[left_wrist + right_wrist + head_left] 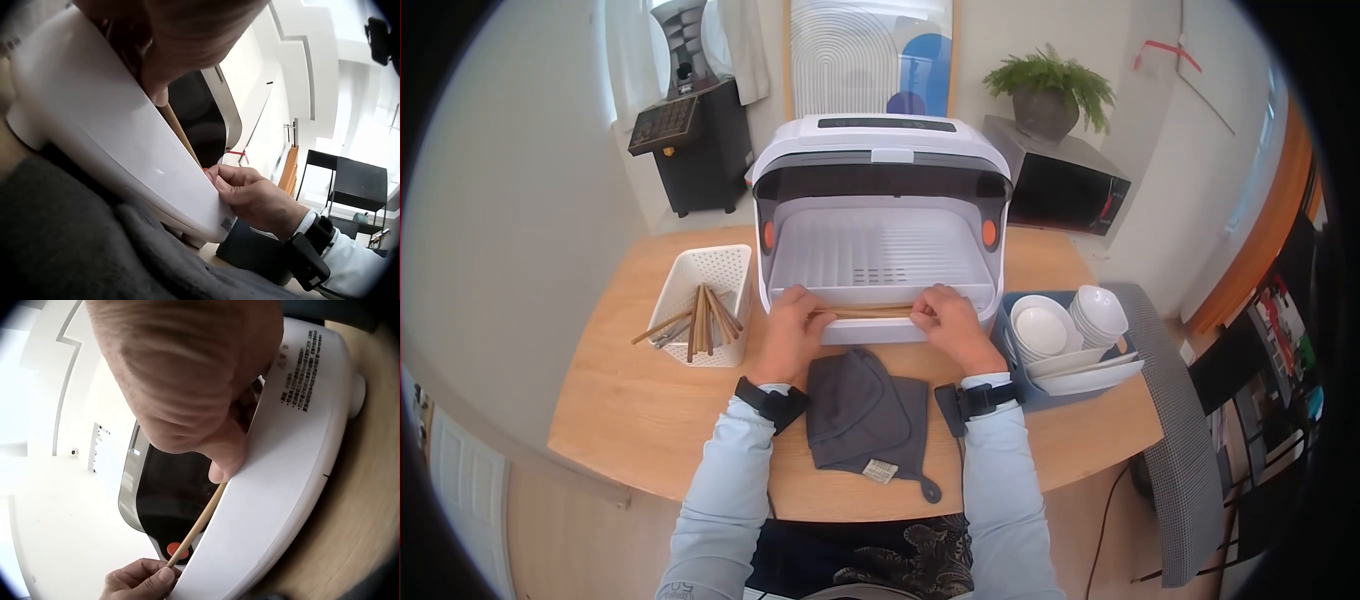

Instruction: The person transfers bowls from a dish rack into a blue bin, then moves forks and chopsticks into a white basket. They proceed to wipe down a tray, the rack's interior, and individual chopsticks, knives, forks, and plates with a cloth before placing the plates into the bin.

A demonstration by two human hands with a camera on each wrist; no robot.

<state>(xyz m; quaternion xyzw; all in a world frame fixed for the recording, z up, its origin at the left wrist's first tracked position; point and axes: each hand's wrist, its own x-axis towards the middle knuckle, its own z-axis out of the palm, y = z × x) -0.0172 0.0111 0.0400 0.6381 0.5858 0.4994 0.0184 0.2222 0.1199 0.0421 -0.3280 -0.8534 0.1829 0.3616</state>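
Chopstick (868, 312) at the front of the open cabinet (880, 333)
The left hand (790, 332) and right hand (950, 320), apart, both pinch the chopstick, exact number unclear; a grey cloth (858, 410) lies before them on the worktop (630, 420).

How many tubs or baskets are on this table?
2: a white basket left of the white appliance, holding wooden sticks, and a blue tub right of it, holding white bowls. Another could be hidden behind the appliance.

The cabinet (885, 250) stands behind the cloth (865, 410), with the basket (718, 268) left and the tub (1025, 385) right
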